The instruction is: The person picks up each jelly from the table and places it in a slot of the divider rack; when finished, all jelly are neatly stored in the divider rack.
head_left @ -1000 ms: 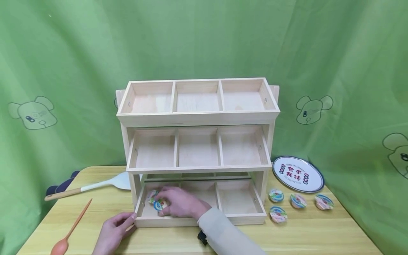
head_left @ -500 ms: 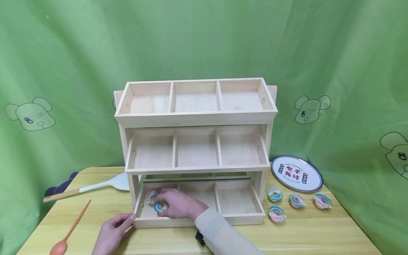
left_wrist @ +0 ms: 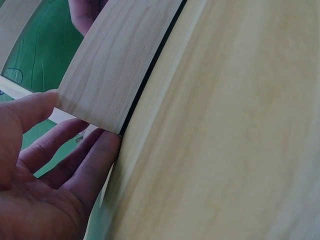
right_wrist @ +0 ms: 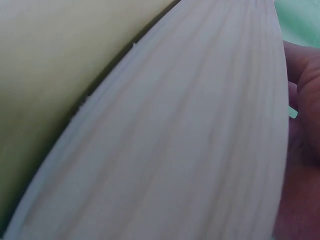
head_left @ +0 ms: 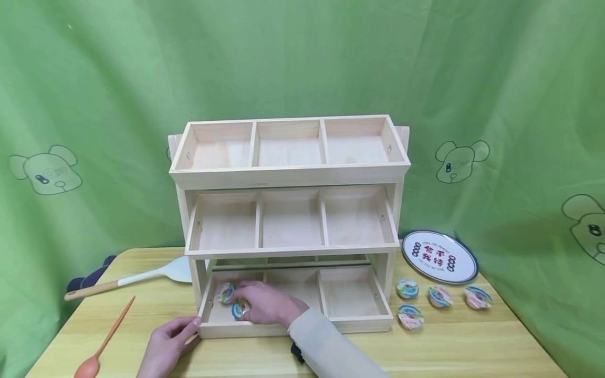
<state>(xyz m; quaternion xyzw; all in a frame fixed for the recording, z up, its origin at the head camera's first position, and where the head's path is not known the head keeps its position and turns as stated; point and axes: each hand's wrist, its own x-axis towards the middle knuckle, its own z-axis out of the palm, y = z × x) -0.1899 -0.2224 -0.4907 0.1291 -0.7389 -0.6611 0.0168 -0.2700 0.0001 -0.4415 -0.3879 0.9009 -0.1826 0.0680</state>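
A small jelly cup (head_left: 238, 310) with a blue-patterned lid is pinched by my right hand (head_left: 264, 302) in the left compartment of the shelf's bottom tray (head_left: 293, 329). Right beside it, farther back, sits another jelly cup (head_left: 226, 292). My left hand (head_left: 165, 344) touches the tray's front left corner. In the left wrist view its thumb is at the top edge of the wooden front panel (left_wrist: 117, 65), with the other fingertips against the panel's end. The panel hides most of my right hand and the cups in the right wrist view.
Several jelly cups (head_left: 410, 317) stand on the table right of the shelf, before a white oval plate (head_left: 439, 275). A white spatula (head_left: 177, 269) and an orange spoon (head_left: 88, 366) lie at left. The upper tray (head_left: 290, 177) and middle tray (head_left: 293, 251) overhang the bottom one.
My right hand has shifted the pinched jelly cup slightly toward the tray's front, away from the other cup. The left hand stays at the tray corner. The head view has shifted a little.
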